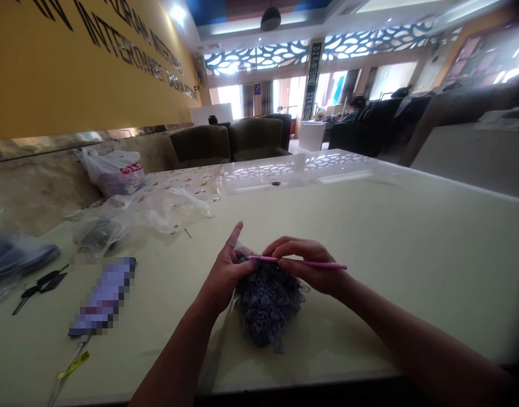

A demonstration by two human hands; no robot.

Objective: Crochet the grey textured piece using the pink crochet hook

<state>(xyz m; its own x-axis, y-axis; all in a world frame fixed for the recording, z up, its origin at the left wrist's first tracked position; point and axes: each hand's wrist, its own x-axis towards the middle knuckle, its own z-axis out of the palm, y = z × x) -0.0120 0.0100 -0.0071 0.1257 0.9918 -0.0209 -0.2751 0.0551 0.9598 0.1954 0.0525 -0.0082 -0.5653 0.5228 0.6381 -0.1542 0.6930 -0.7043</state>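
Observation:
My left hand pinches the top edge of a grey-purple frilly crochet piece that rests on the pale table, with its index finger raised and a strand of yarn over it. A pink crochet hook lies across the fingers of my right hand, its tip pushed into the top of the piece. The yarn trails down toward the table's near edge.
Black scissors and a pixelated flat object lie at the left, with a yellow-tagged strip near the edge. Crumpled clear plastic bags and a white shopping bag sit at the back left. Sofas stand beyond.

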